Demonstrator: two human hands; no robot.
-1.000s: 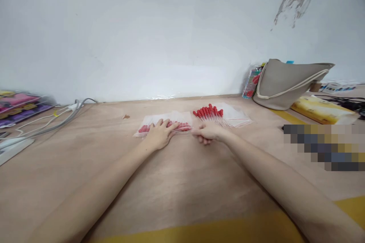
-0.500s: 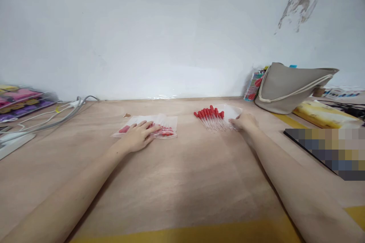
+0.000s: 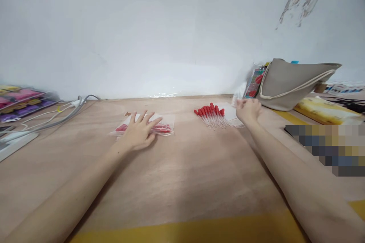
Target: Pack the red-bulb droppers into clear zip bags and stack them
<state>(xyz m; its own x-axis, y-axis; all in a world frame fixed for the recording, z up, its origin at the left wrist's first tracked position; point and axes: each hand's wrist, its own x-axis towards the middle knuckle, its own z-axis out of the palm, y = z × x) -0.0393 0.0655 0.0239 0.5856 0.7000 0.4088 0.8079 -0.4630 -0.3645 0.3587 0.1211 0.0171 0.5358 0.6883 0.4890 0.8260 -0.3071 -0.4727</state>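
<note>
My left hand (image 3: 139,131), fingers spread, is over a clear zip bag (image 3: 169,120) on the table; whether it presses on the bag, I cannot tell. Red-ended items (image 3: 164,129) show through the plastic. To the right, several droppers (image 3: 212,115) with red bulbs and thin clear stems lie fanned side by side, bulbs toward the wall. Just right of them my right hand (image 3: 248,111) is closed, pinching a translucent plastic bag (image 3: 238,94) that stands up from its fingertips. Flat on the table between the droppers and this hand lies more clear plastic (image 3: 231,113).
A grey bag (image 3: 296,83) with a cord leans on the wall at right, beside a colourful packet (image 3: 253,81). A yellow pack (image 3: 327,112) and a pixelated flat item (image 3: 327,148) lie nearer. At left are cables (image 3: 65,115), a white power strip (image 3: 17,146) and stacked colourful packs (image 3: 25,102).
My right hand has moved up and slightly away, raising the plastic bag from the table. The fingers of my left hand have spread and risen a little. The fanned droppers stay in place.
</note>
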